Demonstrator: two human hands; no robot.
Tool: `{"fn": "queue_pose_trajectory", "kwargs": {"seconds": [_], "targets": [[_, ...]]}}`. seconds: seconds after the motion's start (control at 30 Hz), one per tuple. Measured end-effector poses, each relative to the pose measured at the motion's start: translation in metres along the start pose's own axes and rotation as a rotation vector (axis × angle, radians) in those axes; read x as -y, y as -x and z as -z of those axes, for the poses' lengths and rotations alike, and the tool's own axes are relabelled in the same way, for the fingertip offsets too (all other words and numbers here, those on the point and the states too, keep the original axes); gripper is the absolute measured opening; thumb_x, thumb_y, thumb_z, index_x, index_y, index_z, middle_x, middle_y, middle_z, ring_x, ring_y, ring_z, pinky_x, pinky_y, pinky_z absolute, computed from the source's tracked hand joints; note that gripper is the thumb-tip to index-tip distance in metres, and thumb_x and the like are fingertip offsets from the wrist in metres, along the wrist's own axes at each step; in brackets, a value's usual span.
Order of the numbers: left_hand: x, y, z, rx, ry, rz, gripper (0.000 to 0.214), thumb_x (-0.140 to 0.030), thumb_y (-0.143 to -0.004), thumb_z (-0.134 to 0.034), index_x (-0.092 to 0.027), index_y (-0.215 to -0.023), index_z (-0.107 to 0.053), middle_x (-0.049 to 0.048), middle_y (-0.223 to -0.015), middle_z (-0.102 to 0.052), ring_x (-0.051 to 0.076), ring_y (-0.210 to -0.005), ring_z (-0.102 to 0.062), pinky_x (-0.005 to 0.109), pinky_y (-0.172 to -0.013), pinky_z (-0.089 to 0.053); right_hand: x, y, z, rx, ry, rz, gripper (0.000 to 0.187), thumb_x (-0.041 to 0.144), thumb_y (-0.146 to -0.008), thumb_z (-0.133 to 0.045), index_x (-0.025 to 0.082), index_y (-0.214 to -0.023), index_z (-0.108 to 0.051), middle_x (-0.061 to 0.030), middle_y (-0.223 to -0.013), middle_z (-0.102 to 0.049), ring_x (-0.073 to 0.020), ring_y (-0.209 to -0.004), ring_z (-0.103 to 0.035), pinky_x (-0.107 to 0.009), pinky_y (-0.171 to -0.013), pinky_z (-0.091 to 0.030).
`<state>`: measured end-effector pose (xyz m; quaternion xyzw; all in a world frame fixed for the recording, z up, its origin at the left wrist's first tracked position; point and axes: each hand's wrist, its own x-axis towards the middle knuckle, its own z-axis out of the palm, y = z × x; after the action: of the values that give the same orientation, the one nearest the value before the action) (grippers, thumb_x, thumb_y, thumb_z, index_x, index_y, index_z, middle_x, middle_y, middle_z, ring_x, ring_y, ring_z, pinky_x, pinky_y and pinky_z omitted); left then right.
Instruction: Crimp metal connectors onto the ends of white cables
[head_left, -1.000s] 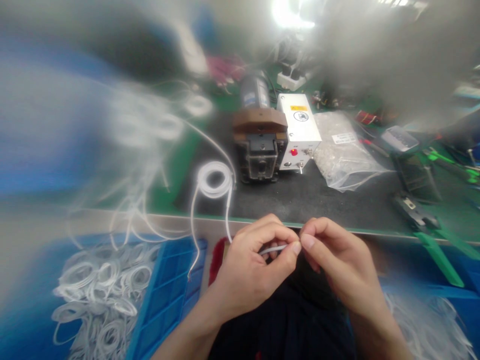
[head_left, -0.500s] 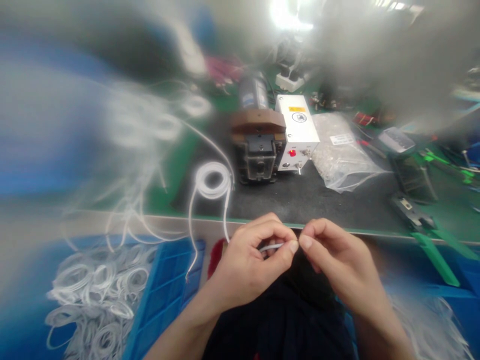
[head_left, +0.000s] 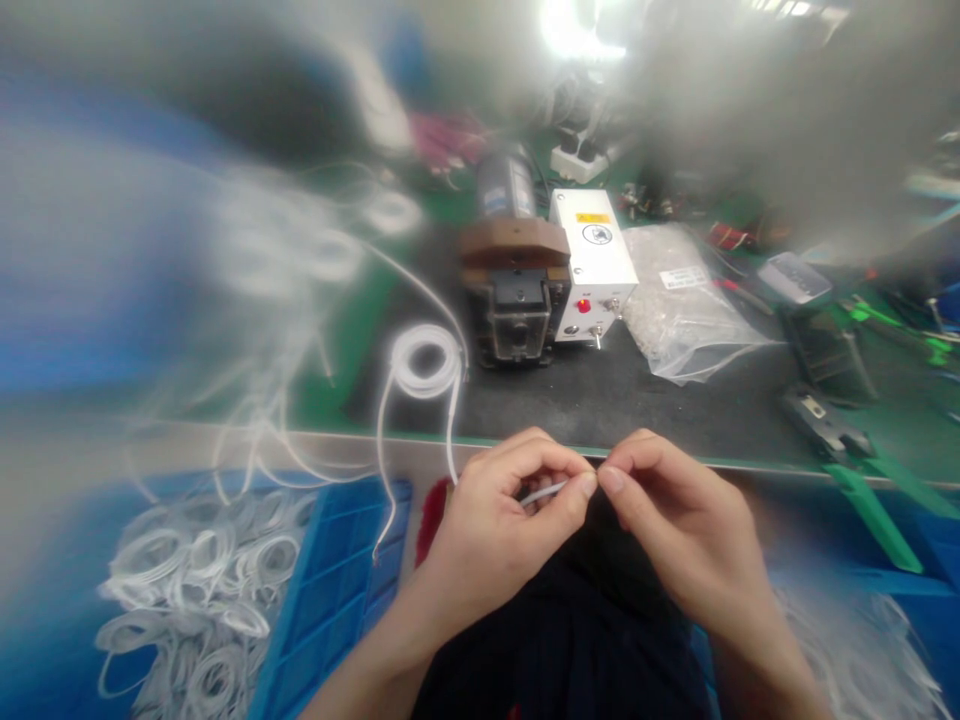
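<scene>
My left hand (head_left: pixel 499 535) is closed around the end of a thin white cable (head_left: pixel 454 420) just in front of the bench edge. That cable runs up from my fingers to a coiled white loop (head_left: pixel 426 360) lying on the dark mat. My right hand (head_left: pixel 679 530) pinches at the cable's tip, thumb and forefinger meeting my left thumb. What sits between the right fingertips is too small to make out. Both hands hover over my lap, below the bench.
A small machine with a brown top (head_left: pixel 514 290) and a white control box (head_left: pixel 592 262) stands behind the coil. A clear plastic bag (head_left: pixel 686 305) lies to its right. A blue crate (head_left: pixel 330 590) with several white cable coils (head_left: pixel 195 590) sits lower left. Green-handled tools (head_left: pixel 862 470) lie at right.
Both hands stay pinched at the cable tip, shifting only slightly upward and left. The coil and machine have not moved.
</scene>
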<state>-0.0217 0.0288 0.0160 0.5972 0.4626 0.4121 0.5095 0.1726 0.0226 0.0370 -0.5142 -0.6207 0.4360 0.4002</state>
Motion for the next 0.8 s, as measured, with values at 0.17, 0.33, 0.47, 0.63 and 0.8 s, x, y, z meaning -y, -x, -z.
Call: {"fn": "queue_pose_trajectory", "kwargs": {"seconds": [0.17, 0.33, 0.47, 0.63, 0.8], "targets": [[-0.0006, 0.0008, -0.0011, -0.03, -0.053, 0.01, 0.009, -0.023, -0.103, -0.071, -0.023, -0.096, -0.077, 0.0006, -0.088, -0.069, 0.014, -0.079, -0.065, 0.027, -0.071, -0.049, -0.0018, 0.0002, -0.0048, -0.018, -0.017, -0.035, 0.019, 0.025, -0.107, -0.068, 0.023, -0.088, -0.068, 0.0037, -0.075, -0.061, -0.013, -0.066, -0.054, -0.025, -0.062, -0.043], [-0.0052, 0.0003, 0.0007, -0.055, -0.027, 0.006, 0.014, -0.021, -0.102, -0.069, -0.02, -0.089, -0.075, 0.0017, -0.084, -0.066, 0.015, -0.075, -0.061, 0.027, -0.067, -0.046, -0.0014, -0.0022, -0.0066, -0.022, -0.057, -0.078, 0.022, 0.031, -0.106, -0.07, 0.022, -0.085, -0.07, 0.0039, -0.07, -0.06, -0.0132, -0.061, -0.052, -0.025, -0.058, -0.042], [-0.0038, -0.0002, 0.0009, -0.064, 0.059, 0.022, 0.012, -0.021, -0.102, -0.071, -0.02, -0.091, -0.076, 0.0012, -0.084, -0.066, 0.014, -0.076, -0.062, 0.027, -0.069, -0.047, 0.0003, -0.0027, -0.005, -0.024, -0.061, -0.09, 0.019, 0.031, -0.104, -0.073, 0.023, -0.087, -0.074, 0.0041, -0.068, -0.061, -0.0133, -0.06, -0.054, -0.025, -0.057, -0.043], [-0.0019, -0.0001, 0.0012, -0.059, 0.117, 0.028, 0.012, -0.021, -0.102, -0.072, -0.02, -0.092, -0.077, 0.0006, -0.085, -0.067, 0.013, -0.077, -0.062, 0.027, -0.069, -0.047, 0.0026, -0.0012, -0.0051, -0.048, -0.01, -0.059, 0.014, 0.028, -0.102, -0.074, 0.024, -0.09, -0.076, 0.0048, -0.067, -0.062, -0.0126, -0.059, -0.055, -0.025, -0.057, -0.044], [-0.0028, -0.0007, 0.0057, -0.003, 0.116, 0.034, 0.011, -0.018, -0.101, -0.073, -0.02, -0.092, -0.078, -0.0003, -0.084, -0.067, 0.013, -0.076, -0.061, 0.026, -0.069, -0.045, 0.0017, -0.0008, -0.005, -0.023, -0.03, -0.107, 0.019, 0.03, -0.104, -0.072, 0.023, -0.087, -0.073, 0.0052, -0.066, -0.061, -0.0114, -0.057, -0.056, -0.023, -0.055, -0.044]]}}
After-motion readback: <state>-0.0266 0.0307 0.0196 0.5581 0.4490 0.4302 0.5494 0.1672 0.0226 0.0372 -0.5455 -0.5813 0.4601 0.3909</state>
